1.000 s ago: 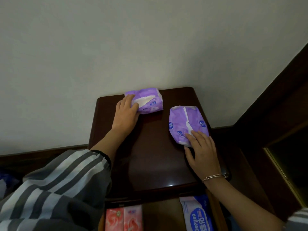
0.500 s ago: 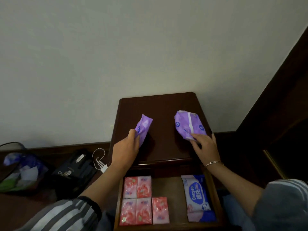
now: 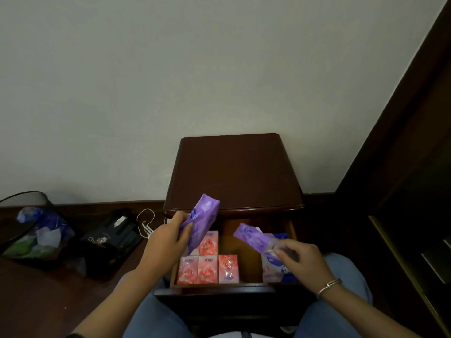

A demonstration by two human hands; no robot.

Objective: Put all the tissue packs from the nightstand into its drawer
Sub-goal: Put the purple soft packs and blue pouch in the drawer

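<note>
Holding both purple packs over the open drawer [image 3: 249, 261], placing step: left hand [image 3: 166, 242] grips left pack [image 3: 203, 220] above the pink packs [image 3: 207, 268]; right hand [image 3: 300, 259] pinches right pack [image 3: 253, 240] above the blue pack [image 3: 280, 274]. Next, likely: lower into bare middle strip, release.

Left hand [image 3: 166, 242] grips a purple pack [image 3: 202, 220] above the drawer [image 3: 246, 262]; right hand [image 3: 302, 262] pinches a second purple pack [image 3: 253, 240] there.

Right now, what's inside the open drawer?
Pink tissue packs on the left; a blue-and-white pack on the right, partly covered by the right hand and its purple pack. Anything beneath is hidden.
</note>
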